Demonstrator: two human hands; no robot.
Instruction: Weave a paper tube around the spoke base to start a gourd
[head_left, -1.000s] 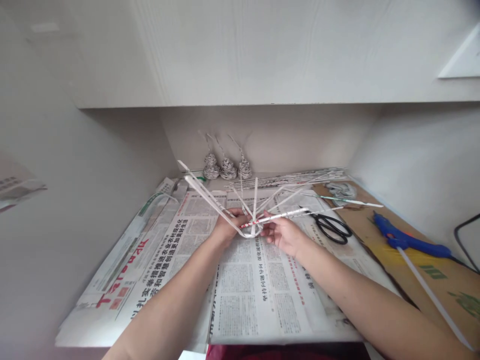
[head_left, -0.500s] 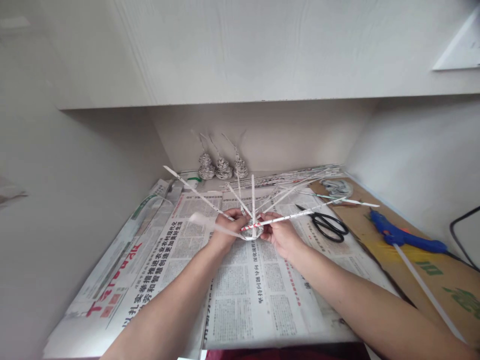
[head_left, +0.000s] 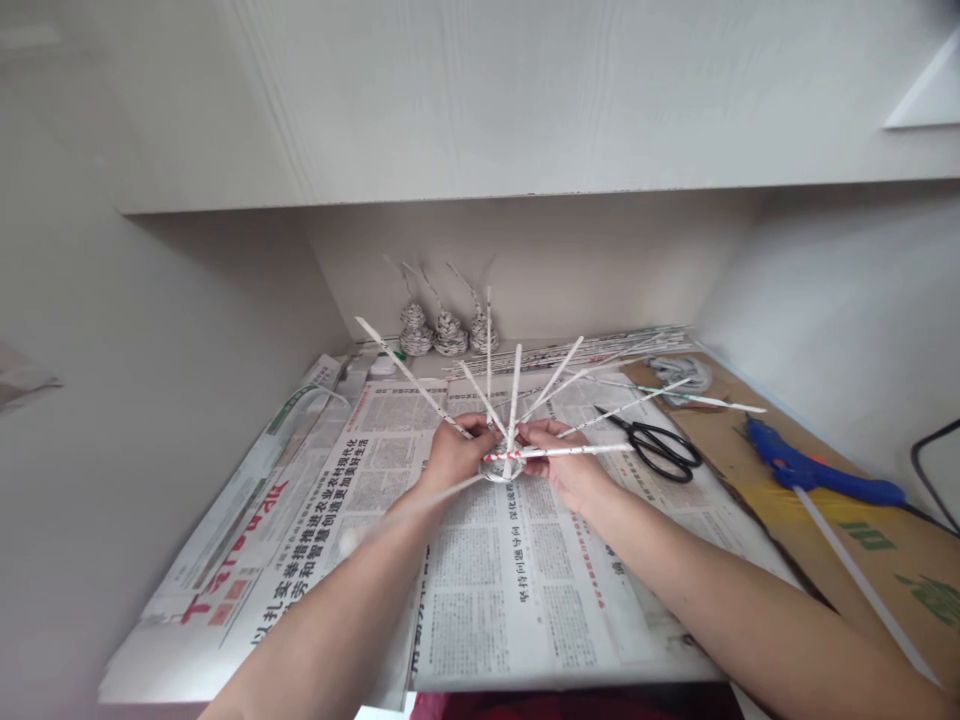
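A small round weave of rolled newspaper strips (head_left: 504, 467) is held between my two hands, just above the newspaper sheets. Several stiff paper rolls (head_left: 514, 395) fan up and outward from it. My left hand (head_left: 459, 452) closes on its left side, with fingers bent at the rim. On its right side my right hand (head_left: 561, 462) pinches the edge; its fingertips are partly hidden behind a roll with red marks. One blurred roll (head_left: 420, 503) runs down to the left across my left wrist.
Newspaper sheets (head_left: 472, 600) cover the table. Black scissors (head_left: 660, 450) and a blue glue gun (head_left: 817, 470) lie to the right, the gun on cardboard (head_left: 862, 560). Behind stand three woven gourd shapes (head_left: 450, 335) beside a bundle of paper rolls (head_left: 570, 352).
The rolls around the weave have shifted: the right one points more level, and the blurred left one has swung downward. Both hands keep their hold.
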